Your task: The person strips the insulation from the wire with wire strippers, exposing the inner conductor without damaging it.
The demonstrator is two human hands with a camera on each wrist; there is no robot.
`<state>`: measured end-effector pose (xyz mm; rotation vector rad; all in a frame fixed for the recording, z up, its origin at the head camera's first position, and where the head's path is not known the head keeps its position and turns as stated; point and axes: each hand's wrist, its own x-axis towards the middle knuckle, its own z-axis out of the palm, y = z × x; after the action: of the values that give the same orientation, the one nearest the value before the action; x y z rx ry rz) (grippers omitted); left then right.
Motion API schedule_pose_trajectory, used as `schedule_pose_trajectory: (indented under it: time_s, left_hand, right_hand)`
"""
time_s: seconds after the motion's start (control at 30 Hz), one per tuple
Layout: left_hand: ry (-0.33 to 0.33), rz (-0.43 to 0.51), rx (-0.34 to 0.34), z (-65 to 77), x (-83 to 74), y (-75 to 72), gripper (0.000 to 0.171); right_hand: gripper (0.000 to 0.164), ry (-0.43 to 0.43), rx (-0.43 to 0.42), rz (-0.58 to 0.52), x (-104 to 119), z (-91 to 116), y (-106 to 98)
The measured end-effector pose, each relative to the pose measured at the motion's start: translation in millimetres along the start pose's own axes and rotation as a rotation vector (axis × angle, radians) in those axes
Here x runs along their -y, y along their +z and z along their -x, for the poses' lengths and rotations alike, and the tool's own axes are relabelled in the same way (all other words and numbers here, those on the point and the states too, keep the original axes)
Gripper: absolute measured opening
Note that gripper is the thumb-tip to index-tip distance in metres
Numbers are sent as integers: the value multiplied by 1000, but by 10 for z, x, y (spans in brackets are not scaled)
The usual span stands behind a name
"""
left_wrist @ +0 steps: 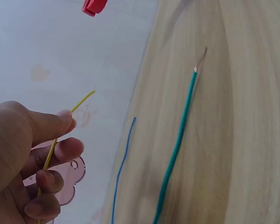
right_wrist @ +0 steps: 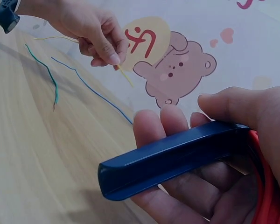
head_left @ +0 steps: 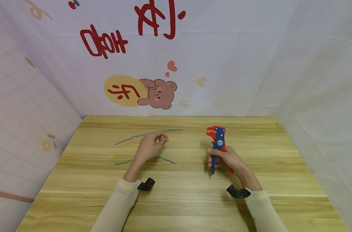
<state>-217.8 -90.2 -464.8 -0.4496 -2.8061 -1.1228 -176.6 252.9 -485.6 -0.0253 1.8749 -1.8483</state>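
Pinching the yellow wire (head_left: 167,139) near its free end, the left hand (head_left: 150,145) holds it just above the table (head_left: 193,199); the right hand (head_left: 226,158) grips the wire stripper (head_left: 218,141) upright, well apart. Risk — the thin, floppy end may miss the stripper's mouth.

Thin yellow wire (head_left: 167,139), lifted off the wood, pinched near its 3 o'clock end. Blue-and-red wire stripper (head_left: 219,145), gripped upright, jaws toward 12 o'clock.

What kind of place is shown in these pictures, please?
Probably a small staged hobby or recording booth: a light wooden table enclosed by white cloth walls with a cartoon bear print, with thin coloured wires and a red-and-blue wire stripper.
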Motion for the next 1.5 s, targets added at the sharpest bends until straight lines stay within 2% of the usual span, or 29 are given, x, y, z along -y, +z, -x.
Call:
schedule_pose_trajectory:
  time_s: [0.2, 0.43, 0.7, 0.87, 1.1, 1.27, 1.5]
  left_hand:
    - [39, 9, -60, 43, -106, -57, 8]
    - [103, 71, -108, 60, -286, -116, 7]
    - [179, 153, -132, 91, -432, -151, 5]
    - [243, 244, -114, 107, -459, -129, 5]
    - [288, 346, -65, 114, -482, -77, 6]
    - [317, 412, -63, 114, -498, -47, 6]
    - [338, 425, -94, 123, -513, -55, 6]
  right_hand:
    - [52, -6, 9, -2, 69, 17, 72]
    - [40, -12, 11, -8, 149, 33, 152]
    - [40, -35, 48, 13, 189, 43, 228]
    - [44, -52, 78, 24, 217, 62, 271]
    - [37, -68, 114, 29, 259, 98, 317]
    - [45, -59, 119, 40, 280, 134, 348]
    - [39, -89, 158, 57, 313, 159, 403]
